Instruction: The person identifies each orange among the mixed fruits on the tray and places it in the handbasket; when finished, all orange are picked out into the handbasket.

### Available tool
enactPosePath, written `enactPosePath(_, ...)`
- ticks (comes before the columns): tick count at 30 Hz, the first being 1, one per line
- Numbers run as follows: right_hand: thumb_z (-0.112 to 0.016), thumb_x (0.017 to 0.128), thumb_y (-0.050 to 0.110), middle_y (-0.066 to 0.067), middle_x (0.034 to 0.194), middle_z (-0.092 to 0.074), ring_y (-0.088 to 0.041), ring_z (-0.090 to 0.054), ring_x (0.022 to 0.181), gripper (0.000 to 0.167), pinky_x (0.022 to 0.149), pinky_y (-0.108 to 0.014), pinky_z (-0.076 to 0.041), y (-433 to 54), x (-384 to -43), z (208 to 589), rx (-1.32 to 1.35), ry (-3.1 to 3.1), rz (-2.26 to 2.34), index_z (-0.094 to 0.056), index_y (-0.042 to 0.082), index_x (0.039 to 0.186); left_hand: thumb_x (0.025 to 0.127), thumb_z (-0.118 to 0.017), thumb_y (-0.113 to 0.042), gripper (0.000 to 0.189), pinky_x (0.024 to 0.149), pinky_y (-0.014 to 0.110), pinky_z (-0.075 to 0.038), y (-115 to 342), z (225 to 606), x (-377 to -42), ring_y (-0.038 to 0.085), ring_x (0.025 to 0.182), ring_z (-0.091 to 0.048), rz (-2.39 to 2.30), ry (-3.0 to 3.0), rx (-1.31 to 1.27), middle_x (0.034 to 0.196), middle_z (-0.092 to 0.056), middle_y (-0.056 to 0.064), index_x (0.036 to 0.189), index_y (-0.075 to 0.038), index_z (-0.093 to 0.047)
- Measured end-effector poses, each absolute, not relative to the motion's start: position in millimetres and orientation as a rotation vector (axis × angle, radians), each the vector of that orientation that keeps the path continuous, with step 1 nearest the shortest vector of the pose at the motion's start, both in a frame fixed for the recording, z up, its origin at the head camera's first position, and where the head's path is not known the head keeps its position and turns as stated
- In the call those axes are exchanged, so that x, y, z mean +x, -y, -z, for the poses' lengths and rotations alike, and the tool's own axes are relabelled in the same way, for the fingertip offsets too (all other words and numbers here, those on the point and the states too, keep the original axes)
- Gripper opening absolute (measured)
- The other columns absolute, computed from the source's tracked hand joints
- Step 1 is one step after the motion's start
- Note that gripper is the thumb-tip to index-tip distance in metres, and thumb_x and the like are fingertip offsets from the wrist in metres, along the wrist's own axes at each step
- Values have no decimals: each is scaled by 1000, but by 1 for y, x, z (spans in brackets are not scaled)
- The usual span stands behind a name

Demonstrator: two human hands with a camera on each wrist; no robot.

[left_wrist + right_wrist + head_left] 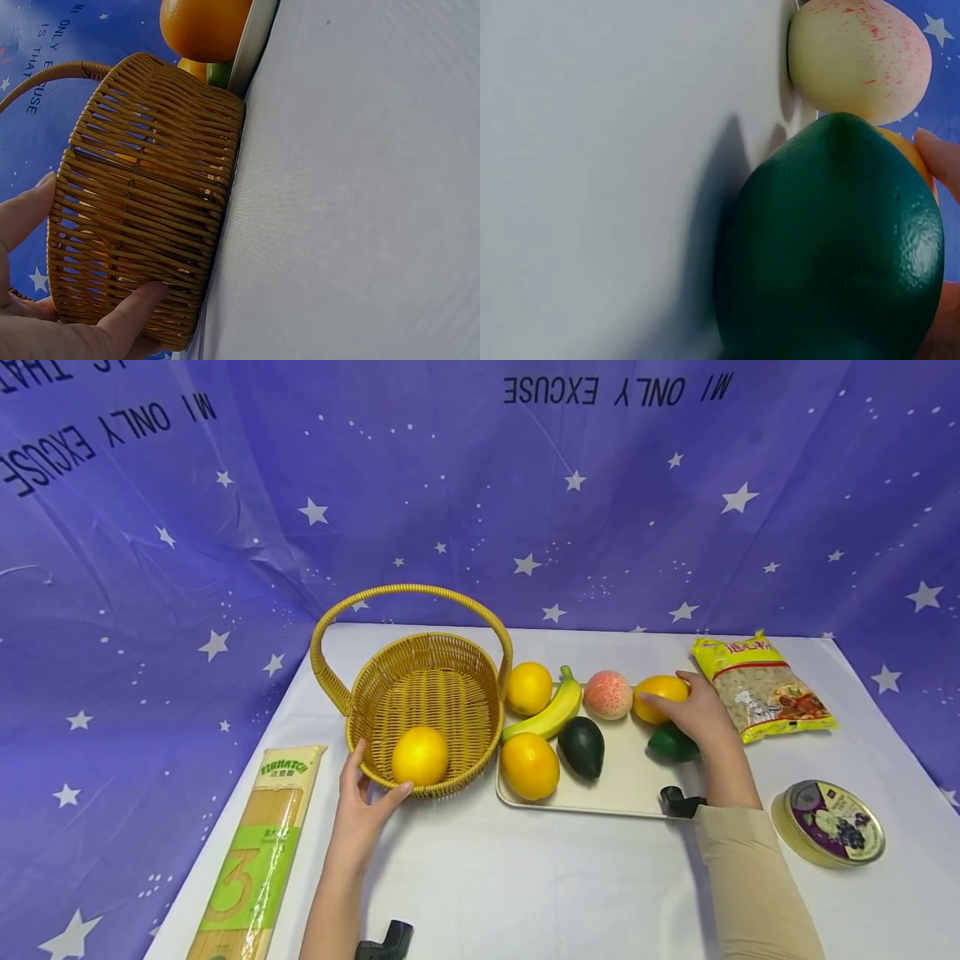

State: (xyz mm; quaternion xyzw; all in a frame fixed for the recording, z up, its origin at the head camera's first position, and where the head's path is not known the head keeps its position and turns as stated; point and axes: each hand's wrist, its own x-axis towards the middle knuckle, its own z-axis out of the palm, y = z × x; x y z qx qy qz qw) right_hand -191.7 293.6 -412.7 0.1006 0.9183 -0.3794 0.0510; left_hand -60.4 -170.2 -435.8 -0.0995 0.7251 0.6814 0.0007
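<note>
Yellow-orange, smooth and roundish, no clear long axis: my right hand [705, 714] has this orange [662, 687] between thumb and fingers, around 2 o'clock on the tray [622, 789]. Well apart, at 9 o'clock from it, sits the basket [453, 693], another orange [420, 756] inside. And my left hand [363, 818], spread wide, grips its rim at 7 o'clock; from there, the held one lies between 2 and 3.

Round golden-brown wicker basket [142, 210]: ribbed, low sheen | plump orange-yellow fruit [652, 686]: smooth, softly shiny | dark-green pointed fruit [832, 247]: smooth, glossy | pink-speckled pale round peach [862, 60]: matt | yellow printed pillow-shaped plastic bag [765, 689]: crinkled, glossy | purple star-printed hanging cloth [450, 485]: creased, matt | cream rectangular tray [622, 781]: smooth, possibly plastic, partly covered
</note>
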Motion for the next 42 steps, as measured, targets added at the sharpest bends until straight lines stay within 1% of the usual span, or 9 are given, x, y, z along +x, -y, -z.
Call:
enactPosePath(6,-62,83,63,-33,144,-32,-47,-37,123,104,103,-61,-31,-296,-190,416,396,-2772,1171,-18,-2,151,86,-75,-17,101,112,46,-26,171,435,-60,27,146,-3,-2133,-2277,-324,159,9,2,156,-29,-4)
enactPosePath(15,-60,82,66,-34,144,-30,-49,-36,123,105,101,-63,-33,-297,-186,412,419,-2780,1192,-17,2,153,86,-75,-17,101,111,46,-27,171,436,-59,28,146,-2,-2134,-2277,-317,159,10,1,156,-29,-4)
enactPosePath(20,-62,83,63,-32,147,-28,-49,-37,123,102,101,-63,-33,-289,-183,399,357,-2805,1276,-18,3,153,86,-75,-17,100,112,46,-26,171,435,-59,29,146,-2,-2123,-2283,-329,159,10,1,156,-29,-5)
enactPosePath(25,-63,83,62,-29,148,-30,-47,-40,120,98,99,-61,-37,-274,-178,382,295,-2832,1324,-22,7,153,86,-75,-17,100,112,46,-26,171,435,-59,29,146,-1,-2128,-2280,-325,159,10,1,156,-29,-5)
enactPosePath(31,-68,83,56,-23,144,-37,-41,-44,116,93,96,-55,-43,-255,-173,371,208,-2823,1454,-27,9,152,85,-75,-17,100,112,46,-26,171,435,-60,29,146,-3,-2125,-2283,-322,159,10,1,156,-28,-5)
enactPosePath(35,-70,83,53,-20,140,-42,-39,-47,111,88,90,-50,-45,-239,-169,366,136,-2834,1476,-31,12,151,85,-75,-17,100,112,46,-26,171,436,-60,29,146,-2,-2124,-2286,-316,159,10,2,156,-28,-5)
enactPosePath(42,-73,81,50,-14,142,-42,-37,-46,114,85,89,-47,-44,-214,-162,356,12,-2789,1515,-35,17,150,85,-75,-16,100,111,45,-27,171,436,-61,29,146,-3,-2129,-2288,-316,160,9,2,156,-28,-6)
